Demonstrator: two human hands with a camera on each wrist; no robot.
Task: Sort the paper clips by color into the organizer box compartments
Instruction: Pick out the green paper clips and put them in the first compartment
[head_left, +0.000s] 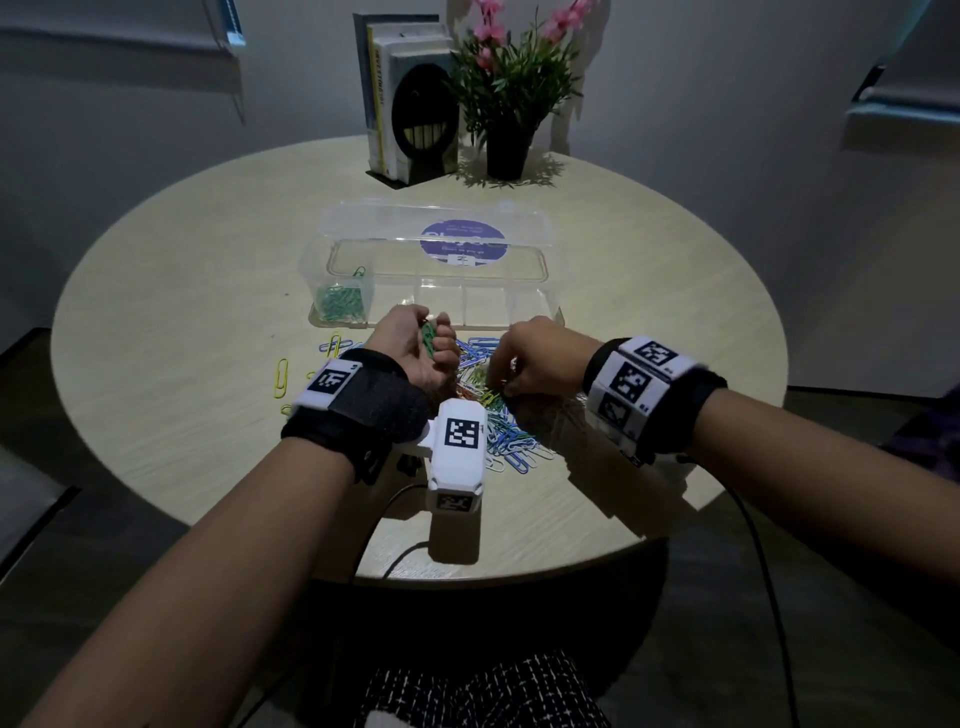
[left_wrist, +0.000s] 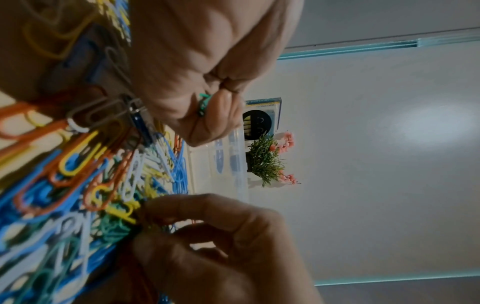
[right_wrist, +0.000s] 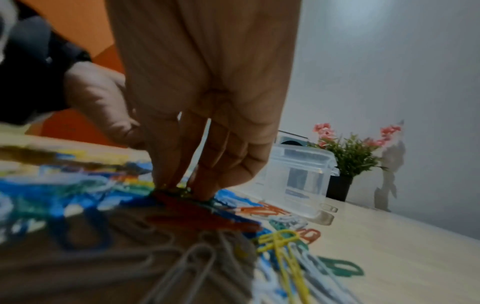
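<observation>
The right hand (head_left: 540, 358) and the left wrist's white camera block (head_left: 456, 457) cover the middle of the paper clip pile (head_left: 506, 436) in the head view, so the clips under the fingertips (right_wrist: 202, 193) stay unseen, and the right wrist view blurs them too much to tell which one they touch. The left hand (head_left: 415, 345) curls around green clips (head_left: 429, 336) whose number cannot be counted. The label (head_left: 462, 240) on the organizer box (head_left: 535, 306) lid is too blurred to read.
</observation>
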